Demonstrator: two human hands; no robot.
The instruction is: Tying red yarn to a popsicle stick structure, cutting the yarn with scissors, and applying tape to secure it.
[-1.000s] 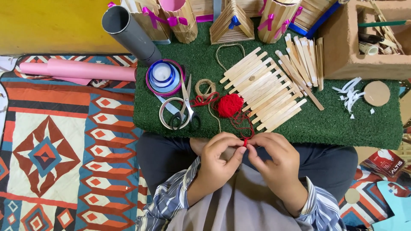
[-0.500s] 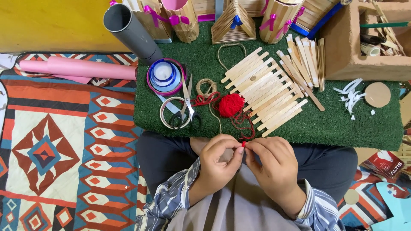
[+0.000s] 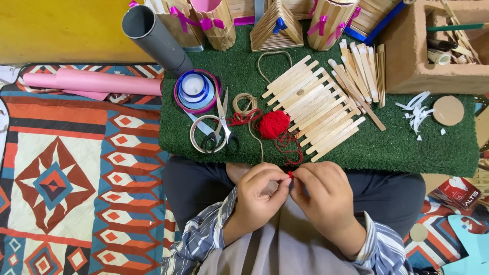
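My left hand (image 3: 259,196) and my right hand (image 3: 322,196) meet over my lap, fingertips pinched together on a strand of red yarn (image 3: 291,174). The strand leads up to a red yarn ball (image 3: 274,124) lying on the green turf mat (image 3: 387,147). Right of the ball lies a flat panel of wooden craft sticks (image 3: 317,113). Scissors (image 3: 222,125) and a coil of jute twine (image 3: 245,104) lie left of the ball.
Ribbon spools (image 3: 196,90), a grey tube (image 3: 155,34) and pink rolled paper (image 3: 97,83) sit at the left. Craft-stick holders (image 3: 219,20) and a stick pyramid (image 3: 276,25) line the back. A cardboard box (image 3: 433,46), loose sticks (image 3: 362,69) and white paper scraps (image 3: 416,112) are at the right.
Both hands have drawn slightly down toward my lap, still pinching the red yarn; the fingertips have closed in together on the strand.
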